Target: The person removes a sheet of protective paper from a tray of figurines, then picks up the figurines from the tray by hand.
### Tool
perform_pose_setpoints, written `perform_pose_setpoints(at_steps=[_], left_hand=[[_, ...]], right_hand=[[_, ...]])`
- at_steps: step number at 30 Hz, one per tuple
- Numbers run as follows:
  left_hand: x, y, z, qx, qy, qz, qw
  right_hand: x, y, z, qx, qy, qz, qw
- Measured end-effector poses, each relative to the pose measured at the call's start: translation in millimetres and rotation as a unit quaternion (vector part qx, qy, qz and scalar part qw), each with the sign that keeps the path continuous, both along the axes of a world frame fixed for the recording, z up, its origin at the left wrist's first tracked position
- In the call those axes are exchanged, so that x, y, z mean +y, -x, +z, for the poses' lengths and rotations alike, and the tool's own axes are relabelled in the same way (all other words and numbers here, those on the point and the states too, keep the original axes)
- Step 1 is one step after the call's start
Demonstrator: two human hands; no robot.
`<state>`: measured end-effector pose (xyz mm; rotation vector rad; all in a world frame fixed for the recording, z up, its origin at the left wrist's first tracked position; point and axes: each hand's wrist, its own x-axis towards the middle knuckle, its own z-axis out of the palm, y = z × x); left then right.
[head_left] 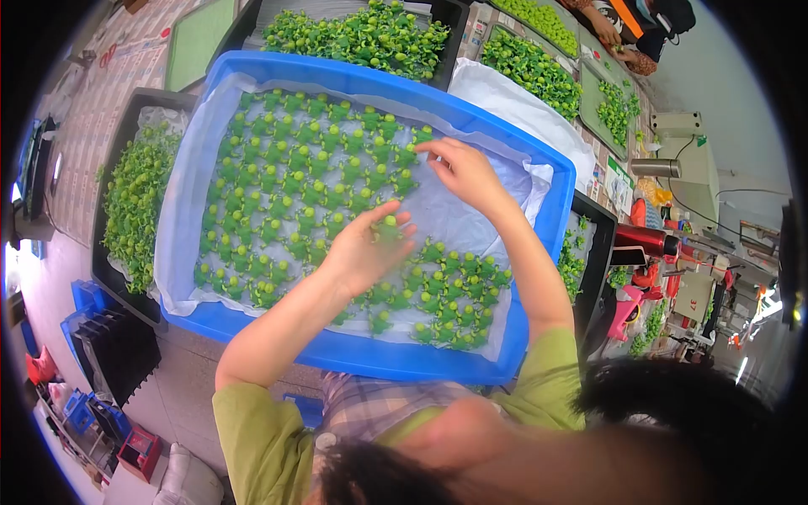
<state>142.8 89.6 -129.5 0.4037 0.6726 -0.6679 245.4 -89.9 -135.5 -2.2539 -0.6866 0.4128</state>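
Observation:
Small green figures (295,181) with round yellow-green heads stand in rows on white lining (459,206) inside a large blue tray (337,74). Over the tray's middle, my left hand (362,244) is palm up, fingers curled around a green figure (388,225); blur hides whether more lie there. My right hand (463,172) reaches the far end of a row, its fingers closed at another green figure (422,135). The fingertips partly cover that one. More figures fill the near right part of the tray.
Black bins (156,109) heaped with similar figures stand left of the tray and behind it. White sheeting (513,101) lies beyond the right corner. Further off are green trays (587,105) of figures and a co-worker's hands (610,38). A red thermos (646,241) is at right.

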Motion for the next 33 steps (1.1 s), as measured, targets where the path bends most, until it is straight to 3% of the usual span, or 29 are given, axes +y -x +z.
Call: perform_pose_setpoints(at_steps=[2, 5, 9, 11, 15, 20, 33], left_hand=[[1, 0, -3, 0.015, -0.012, 0.028, 0.999], [4, -5, 0, 0.025, -0.012, 0.042, 0.999], [4, -3, -5, 0.028, -0.03, 0.052, 0.998], [3, 0, -6, 0.01, -0.057, 0.031, 0.998], [2, -3, 0, 0.024, -0.033, -0.008, 0.999], [6, -2, 7, -0.081, 0.036, -0.073, 0.993], [7, 0, 17, -0.072, 0.034, -0.106, 0.991]], right_hand=[[3, -8, -24, -0.15, 0.102, 0.002, 0.983], [17, -10, -32, -0.136, 0.193, 0.012, 0.972], [14, -12, -34, -0.163, 0.107, -0.016, 0.981], [10, -10, -14, 0.002, 0.043, -0.057, 0.997], [18, 22, 30, 0.12, -0.036, 0.04, 0.991], [23, 41, 51, 0.073, -0.028, 0.06, 0.995], [16, 47, 60, 0.146, -0.043, 0.042, 0.987]])
